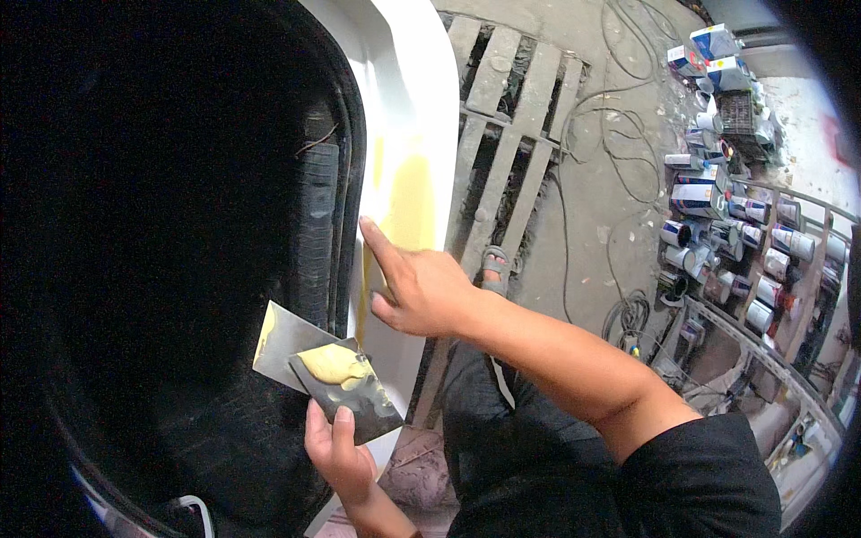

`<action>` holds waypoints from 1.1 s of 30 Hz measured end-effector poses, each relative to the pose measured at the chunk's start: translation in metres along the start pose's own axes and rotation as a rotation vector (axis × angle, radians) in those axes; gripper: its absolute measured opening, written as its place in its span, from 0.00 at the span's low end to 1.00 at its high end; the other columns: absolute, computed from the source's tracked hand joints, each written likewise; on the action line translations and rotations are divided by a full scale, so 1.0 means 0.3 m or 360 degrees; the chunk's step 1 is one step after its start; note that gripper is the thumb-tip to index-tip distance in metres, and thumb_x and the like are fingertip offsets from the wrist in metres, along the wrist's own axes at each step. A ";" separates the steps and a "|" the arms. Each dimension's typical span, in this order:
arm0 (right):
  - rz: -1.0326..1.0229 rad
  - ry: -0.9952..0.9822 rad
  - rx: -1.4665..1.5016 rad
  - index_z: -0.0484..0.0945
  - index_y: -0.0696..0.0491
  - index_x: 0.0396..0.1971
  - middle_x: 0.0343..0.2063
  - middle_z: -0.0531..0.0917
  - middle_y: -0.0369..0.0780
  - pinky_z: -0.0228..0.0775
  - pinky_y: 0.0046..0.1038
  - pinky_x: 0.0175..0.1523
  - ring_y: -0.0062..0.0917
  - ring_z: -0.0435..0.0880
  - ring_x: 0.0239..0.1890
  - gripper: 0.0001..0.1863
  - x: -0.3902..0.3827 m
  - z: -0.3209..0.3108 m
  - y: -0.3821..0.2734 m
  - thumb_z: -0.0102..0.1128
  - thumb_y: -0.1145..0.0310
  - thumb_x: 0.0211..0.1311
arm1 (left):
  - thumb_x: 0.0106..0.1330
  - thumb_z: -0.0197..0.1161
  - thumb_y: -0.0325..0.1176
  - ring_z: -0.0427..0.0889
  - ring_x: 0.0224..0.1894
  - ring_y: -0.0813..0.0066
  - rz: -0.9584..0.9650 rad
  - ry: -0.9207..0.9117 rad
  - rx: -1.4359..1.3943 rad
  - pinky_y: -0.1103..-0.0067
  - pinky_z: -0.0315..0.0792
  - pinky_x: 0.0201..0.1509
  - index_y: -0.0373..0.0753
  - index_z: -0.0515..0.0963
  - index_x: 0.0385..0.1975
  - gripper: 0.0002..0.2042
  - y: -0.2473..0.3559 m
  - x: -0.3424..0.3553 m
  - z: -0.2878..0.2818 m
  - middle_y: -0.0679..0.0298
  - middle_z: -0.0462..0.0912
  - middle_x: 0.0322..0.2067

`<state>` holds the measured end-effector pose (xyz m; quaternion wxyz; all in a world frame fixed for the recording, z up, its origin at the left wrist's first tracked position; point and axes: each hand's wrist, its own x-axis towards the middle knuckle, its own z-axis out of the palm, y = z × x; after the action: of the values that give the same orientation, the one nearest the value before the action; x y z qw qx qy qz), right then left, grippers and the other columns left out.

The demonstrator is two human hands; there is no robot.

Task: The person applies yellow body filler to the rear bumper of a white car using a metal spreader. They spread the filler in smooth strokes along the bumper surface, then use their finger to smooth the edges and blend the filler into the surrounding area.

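Observation:
Pinched between thumb and fingers, two flat putty spreaders are held by my left hand (pixel 339 446) low in front of the dark opening. A lump of yellow filler (pixel 330 366) lies on the dark grey spreader (pixel 354 405), which overlaps the light grey spreader (pixel 291 345), smeared yellow along one edge. My right hand (pixel 421 289) holds nothing; its index finger points out, thumb apart and other fingers curled. That fingertip is at the inner edge of the white vehicle body frame (pixel 381 54), beside a patch of smooth yellow filler (pixel 413 202).
A black rubber seal (pixel 356 161) lines the dark opening on the left. Beyond the frame lies a dusty wooden pallet (pixel 507 134), with a sandalled foot (pixel 494 269) by it. Hoses and cables (pixel 619 134) trail over the floor. Several paint cans (pixel 704 193) crowd the right side.

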<state>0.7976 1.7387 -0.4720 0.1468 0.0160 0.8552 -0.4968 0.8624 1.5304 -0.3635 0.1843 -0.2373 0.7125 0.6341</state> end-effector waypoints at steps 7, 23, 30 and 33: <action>-0.0325 0.0202 0.0475 0.45 0.57 0.75 0.58 0.81 0.47 0.81 0.27 0.33 0.26 0.85 0.23 0.48 -0.211 -0.059 -0.030 0.58 0.69 0.55 | 0.68 0.54 0.24 0.77 0.51 0.73 0.0053 -0.0063 -0.0103 0.77 0.70 0.59 0.25 0.70 0.57 0.18 0.032 -0.045 -0.013 0.57 0.79 0.50; -0.0460 -0.0201 0.0832 0.51 0.57 0.74 0.53 0.84 0.44 0.80 0.29 0.37 0.28 0.87 0.29 0.46 -0.248 -0.065 -0.101 0.59 0.74 0.53 | 0.68 0.54 0.23 0.77 0.51 0.74 0.0100 -0.0103 -0.0054 0.79 0.69 0.60 0.25 0.71 0.56 0.18 0.036 -0.020 -0.033 0.58 0.79 0.50; 0.0077 0.0300 0.0630 0.51 0.58 0.73 0.59 0.79 0.49 0.77 0.30 0.51 0.32 0.87 0.41 0.42 -0.057 -0.106 0.022 0.56 0.71 0.58 | 0.66 0.55 0.23 0.78 0.56 0.63 0.0039 0.0000 -0.0093 0.71 0.69 0.65 0.22 0.66 0.63 0.24 -0.013 0.001 -0.051 0.50 0.77 0.56; -0.0004 0.0404 0.0138 0.53 0.57 0.72 0.59 0.78 0.51 0.76 0.37 0.55 0.45 0.86 0.46 0.41 0.030 -0.101 0.047 0.57 0.69 0.58 | 0.66 0.55 0.23 0.78 0.56 0.63 0.0028 0.0031 -0.0073 0.70 0.69 0.65 0.22 0.65 0.63 0.24 -0.022 0.004 -0.060 0.50 0.77 0.56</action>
<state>0.7843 1.7705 -0.4722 0.0360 0.0839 0.8447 -0.5273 0.8658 1.5120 -0.3673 0.1663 -0.2411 0.7015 0.6497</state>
